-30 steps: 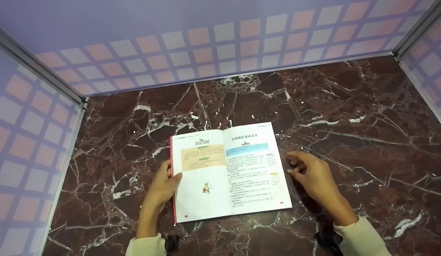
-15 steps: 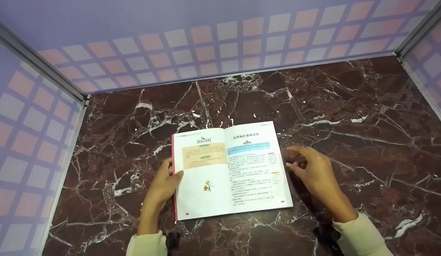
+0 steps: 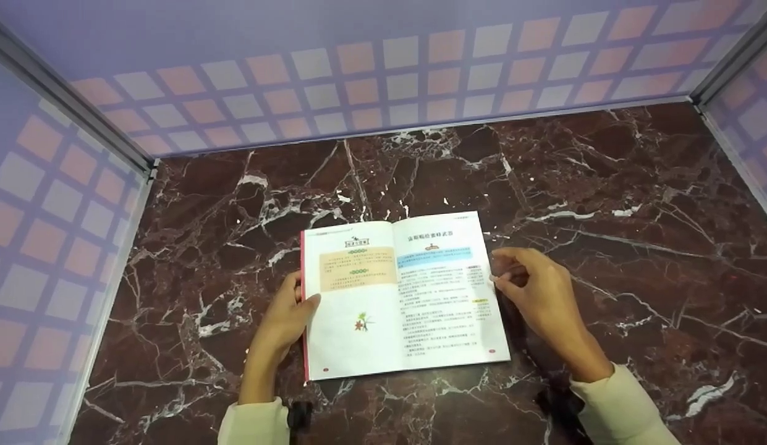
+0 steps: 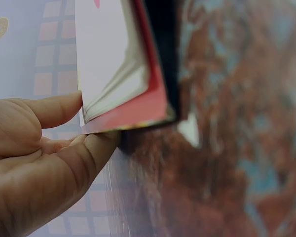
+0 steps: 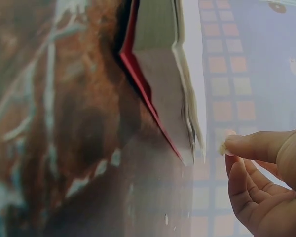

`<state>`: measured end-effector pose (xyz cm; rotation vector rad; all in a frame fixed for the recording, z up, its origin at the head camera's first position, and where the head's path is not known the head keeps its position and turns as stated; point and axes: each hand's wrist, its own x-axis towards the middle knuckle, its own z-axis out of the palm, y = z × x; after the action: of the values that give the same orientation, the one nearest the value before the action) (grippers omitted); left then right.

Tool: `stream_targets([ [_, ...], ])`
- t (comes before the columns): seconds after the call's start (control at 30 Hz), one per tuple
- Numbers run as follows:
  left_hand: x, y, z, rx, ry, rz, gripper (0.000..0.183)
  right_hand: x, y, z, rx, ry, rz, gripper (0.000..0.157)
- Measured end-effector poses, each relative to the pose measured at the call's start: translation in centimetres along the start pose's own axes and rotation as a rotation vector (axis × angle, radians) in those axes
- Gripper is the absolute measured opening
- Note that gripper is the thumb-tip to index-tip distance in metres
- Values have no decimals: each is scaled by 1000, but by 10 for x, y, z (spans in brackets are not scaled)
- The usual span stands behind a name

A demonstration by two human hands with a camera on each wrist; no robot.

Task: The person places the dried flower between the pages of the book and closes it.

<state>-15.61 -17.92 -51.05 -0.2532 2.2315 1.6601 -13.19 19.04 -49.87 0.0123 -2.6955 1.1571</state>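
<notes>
An open book (image 3: 358, 346) with printed white pages and a red cover edge lies in front of me. My left hand (image 3: 284, 321) grips its left edge, thumb on the page and fingers underneath. In the left wrist view the book's lower corner (image 4: 123, 111) sits between thumb and fingers. My right hand (image 3: 544, 290) is beside the right page's outer edge with loosely curled fingers. The right wrist view shows a gap between the thumb tip (image 5: 234, 144) and the pages (image 5: 197, 118). At that thumb tip is a pale spot; I cannot tell whether it is a nail or a held bit.
The book is on a dark red-brown marbled tabletop (image 3: 204, 216) with white veins. Lilac panels with pink and white squares stand at the back (image 3: 383, 37), left (image 3: 43, 185) and right (image 3: 754, 123).
My right hand has shifted slightly left and up, closer to the right page's edge. The left hand keeps its grip, and the book lies open at the same pages.
</notes>
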Motion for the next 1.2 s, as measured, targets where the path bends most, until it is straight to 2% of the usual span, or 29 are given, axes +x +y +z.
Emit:
stream_targets([
  [0.57, 3, 4, 2, 14, 11, 13, 52, 6, -16, 3, -5, 17, -28, 43],
  [0.8, 2, 1, 1, 21, 27, 3, 52, 6, -20, 5, 2, -8, -19, 43],
  [0.97, 1, 1, 0, 25, 14, 3, 51, 6, -22, 8, 7, -27, -7, 43],
  [1.2, 0, 0, -1, 20, 6, 2, 52, 7, -25, 14, -31, -36, -46, 38],
])
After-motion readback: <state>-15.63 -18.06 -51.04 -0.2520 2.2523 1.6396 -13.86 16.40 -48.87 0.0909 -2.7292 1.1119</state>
